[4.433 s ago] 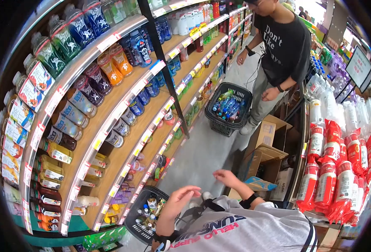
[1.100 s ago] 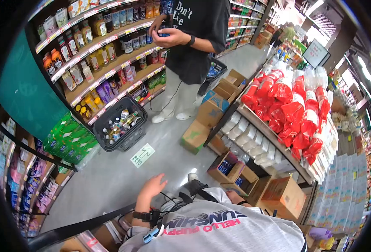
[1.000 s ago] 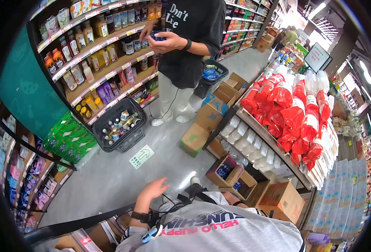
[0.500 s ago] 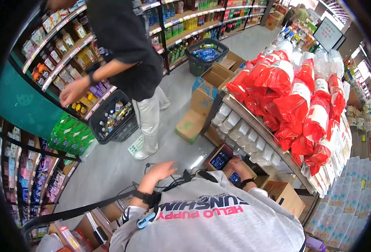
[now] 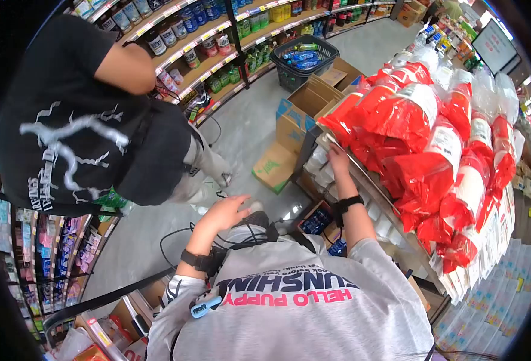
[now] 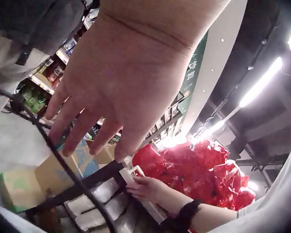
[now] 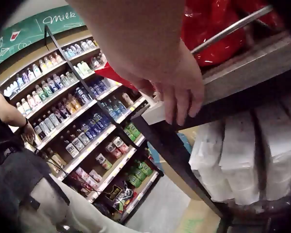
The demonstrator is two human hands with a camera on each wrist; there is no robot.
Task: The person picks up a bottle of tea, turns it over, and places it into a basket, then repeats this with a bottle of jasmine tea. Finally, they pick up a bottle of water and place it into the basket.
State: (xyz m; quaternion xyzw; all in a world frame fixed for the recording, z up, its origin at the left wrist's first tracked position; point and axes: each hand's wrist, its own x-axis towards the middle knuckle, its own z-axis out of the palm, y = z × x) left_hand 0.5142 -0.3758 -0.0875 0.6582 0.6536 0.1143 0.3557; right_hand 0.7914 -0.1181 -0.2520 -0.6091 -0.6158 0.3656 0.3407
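My left hand (image 5: 222, 215) hangs in the air in front of my body, holding nothing; in the left wrist view its fingers are straight and slightly spread. My right hand (image 5: 339, 162) rests at the near corner of a display stand (image 7: 252, 73). The right wrist view shows its fingers draped down over the stand's edge, the thumb mostly hidden. Just beyond it, red plastic packs (image 5: 419, 114) with white labels are heaped on top of the stand. White wrapped packs (image 7: 240, 160) fill the shelf below the hand.
Another person in a black shirt (image 5: 79, 120) bends close on the left. A dark basket of bottles (image 5: 304, 57) stands on the floor ahead, near cardboard boxes (image 5: 274, 165). Drink shelves (image 7: 87, 131) line the far side. Black cables (image 5: 178, 240) hang by my left hand.
My right hand has risen from beside the open box to the stand's edge. The other person has moved left past me and now bends over, hiding the nearer basket. My left hand stays raised.
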